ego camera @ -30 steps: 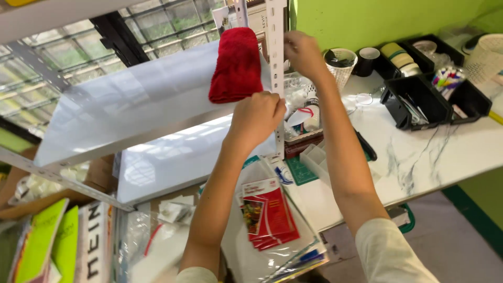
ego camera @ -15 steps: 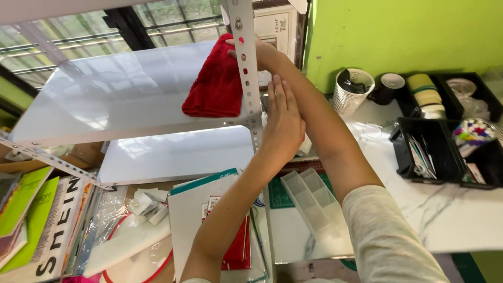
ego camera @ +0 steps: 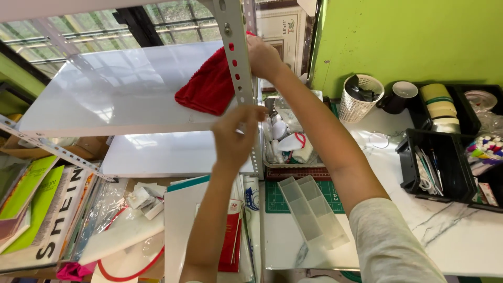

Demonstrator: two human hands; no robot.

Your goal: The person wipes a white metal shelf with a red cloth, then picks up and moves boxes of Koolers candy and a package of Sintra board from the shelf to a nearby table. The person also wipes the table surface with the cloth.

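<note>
Pressing a fluffy red cloth (ego camera: pixel 209 86) onto the glossy white metal shelf (ego camera: pixel 105 89), the right hand (ego camera: pixel 263 56) is seemingly gripping it behind the perforated grey upright (ego camera: pixel 237 63), while the left hand (ego camera: pixel 234 137), loosely curled and empty, is touching that upright.

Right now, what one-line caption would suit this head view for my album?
Right hand presses a red cloth on a white shelf; left hand touches the shelf's perforated post.

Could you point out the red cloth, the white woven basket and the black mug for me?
red cloth (ego camera: pixel 209 89): head view, middle of the fabric on the shelf.
white woven basket (ego camera: pixel 355 107): head view, its side wall.
black mug (ego camera: pixel 395 99): head view, its outer side.
</note>
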